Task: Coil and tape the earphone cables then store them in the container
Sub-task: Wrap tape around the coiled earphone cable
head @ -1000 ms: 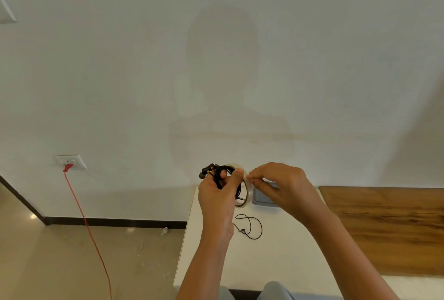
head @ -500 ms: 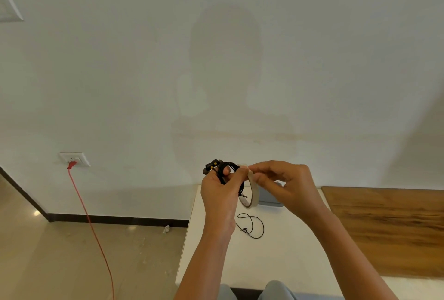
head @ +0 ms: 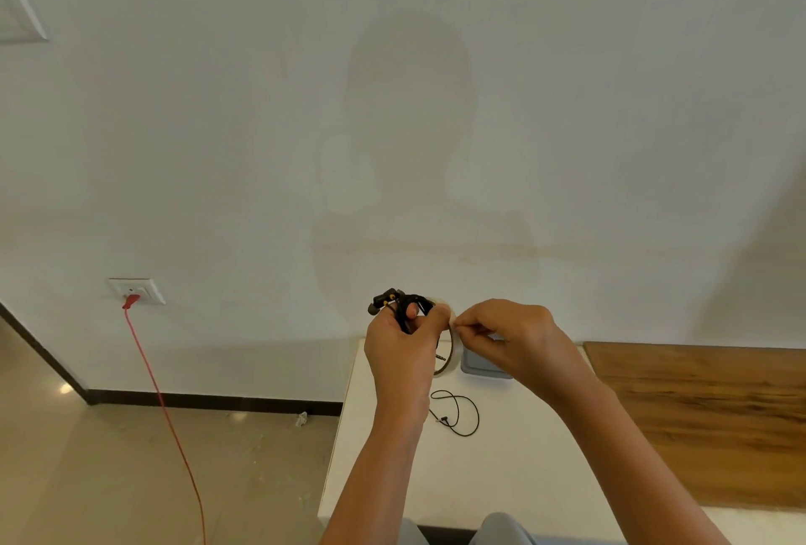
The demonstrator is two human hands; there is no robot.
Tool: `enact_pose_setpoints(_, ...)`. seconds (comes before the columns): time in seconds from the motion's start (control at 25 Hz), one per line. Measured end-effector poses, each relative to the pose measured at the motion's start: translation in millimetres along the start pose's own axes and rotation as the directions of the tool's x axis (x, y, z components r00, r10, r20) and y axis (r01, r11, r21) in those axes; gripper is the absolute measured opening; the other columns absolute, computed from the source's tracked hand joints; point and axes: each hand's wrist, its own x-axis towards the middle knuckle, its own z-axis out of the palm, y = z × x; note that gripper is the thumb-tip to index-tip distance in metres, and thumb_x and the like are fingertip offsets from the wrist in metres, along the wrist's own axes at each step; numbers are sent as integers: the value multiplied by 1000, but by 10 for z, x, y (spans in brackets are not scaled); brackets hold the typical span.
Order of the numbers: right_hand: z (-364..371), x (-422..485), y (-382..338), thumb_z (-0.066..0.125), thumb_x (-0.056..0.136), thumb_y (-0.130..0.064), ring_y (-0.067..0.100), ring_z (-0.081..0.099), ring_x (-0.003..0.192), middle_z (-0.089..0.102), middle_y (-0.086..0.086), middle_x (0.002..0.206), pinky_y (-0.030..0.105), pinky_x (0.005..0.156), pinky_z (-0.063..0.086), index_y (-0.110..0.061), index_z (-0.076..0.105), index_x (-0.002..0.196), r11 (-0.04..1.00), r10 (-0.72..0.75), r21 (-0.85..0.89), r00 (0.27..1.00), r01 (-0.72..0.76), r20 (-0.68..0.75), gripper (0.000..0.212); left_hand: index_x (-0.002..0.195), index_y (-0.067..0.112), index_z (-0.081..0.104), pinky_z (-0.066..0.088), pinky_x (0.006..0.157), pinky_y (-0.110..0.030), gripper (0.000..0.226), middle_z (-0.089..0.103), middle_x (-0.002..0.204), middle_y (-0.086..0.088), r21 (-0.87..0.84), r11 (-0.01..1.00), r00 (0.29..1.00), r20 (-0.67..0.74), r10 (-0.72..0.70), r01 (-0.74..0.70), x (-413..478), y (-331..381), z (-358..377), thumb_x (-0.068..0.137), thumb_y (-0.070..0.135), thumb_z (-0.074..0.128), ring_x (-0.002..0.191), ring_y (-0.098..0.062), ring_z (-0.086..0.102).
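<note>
My left hand (head: 403, 348) holds a coiled black earphone cable (head: 399, 303) up above the white table (head: 501, 479); its earbuds and plug stick out to the left. The same hand also holds a roll of pale tape (head: 449, 354), which hangs between both hands. My right hand (head: 508, 333) pinches the tape's edge at the top of the roll. A second black earphone cable (head: 458, 413) lies loose on the table below the hands. A grey container (head: 484, 368) sits on the table behind my right hand, mostly hidden.
A wooden surface (head: 706, 422) adjoins the table on the right. A red cord (head: 165, 413) runs from a wall socket (head: 136, 290) down across the floor on the left. The white wall stands close behind the table.
Both hands stay raised together; the right fingers have shifted along the top of the tape roll. The view has moved slightly.
</note>
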Motion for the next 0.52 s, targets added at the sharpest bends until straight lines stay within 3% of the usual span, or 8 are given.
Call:
enact_pose_setpoints(0.24, 96, -27, 63, 57, 90, -12, 18, 52, 51, 60, 1, 64, 32, 41, 45, -8, 65, 74, 954, -194, -238, 980, 181, -34, 19, 57, 19, 42, 35, 49, -18, 37, 41, 54, 8, 26, 999, 999, 2, 37, -37, 6, 4, 11, 74, 6, 73, 49, -8, 36)
enact_pose_setpoints(0.52, 164, -61, 97, 59, 90, -9, 18, 48, 50, 56, 3, 62, 31, 41, 44, -7, 65, 71, 908, -296, -324, 954, 267, -41, 20, 54, 19, 40, 31, 41, -13, 40, 37, 42, 14, 68, 994, 996, -19, 82, -80, 37, 11, 33, 72, 1, 71, 40, -5, 33)
